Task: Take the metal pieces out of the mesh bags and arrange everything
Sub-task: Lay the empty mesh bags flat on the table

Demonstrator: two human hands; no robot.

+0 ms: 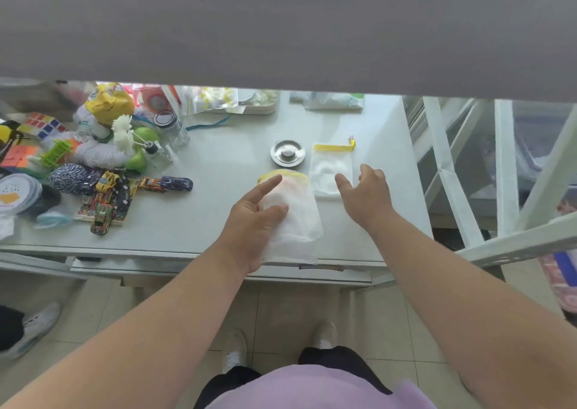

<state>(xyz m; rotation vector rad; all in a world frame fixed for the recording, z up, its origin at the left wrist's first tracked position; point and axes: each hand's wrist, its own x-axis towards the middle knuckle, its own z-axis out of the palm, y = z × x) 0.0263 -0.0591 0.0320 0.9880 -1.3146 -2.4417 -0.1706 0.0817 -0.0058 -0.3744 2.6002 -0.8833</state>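
Note:
Two white mesh bags with yellow-trimmed mouths lie on the pale table [218, 165]. My left hand [254, 221] grips the near mesh bag [296, 218] by its left side, thumb over the fabric and forefinger stretched toward its yellow rim. The far mesh bag [331, 168] lies flat to the right, its mouth pointing away from me. My right hand [363, 194] hovers open over that bag's near right corner, fingers spread. A round metal piece [287, 153] with a central knob sits on the table just beyond the near bag.
The table's left part holds a heap: toy cars [165, 183], puzzle cubes [43, 124], a glass jar [171, 129], yarn, lids. A tray and plastic packets stand at the back. White shelving [468, 171] rises on the right. A grey surface blocks the upper view.

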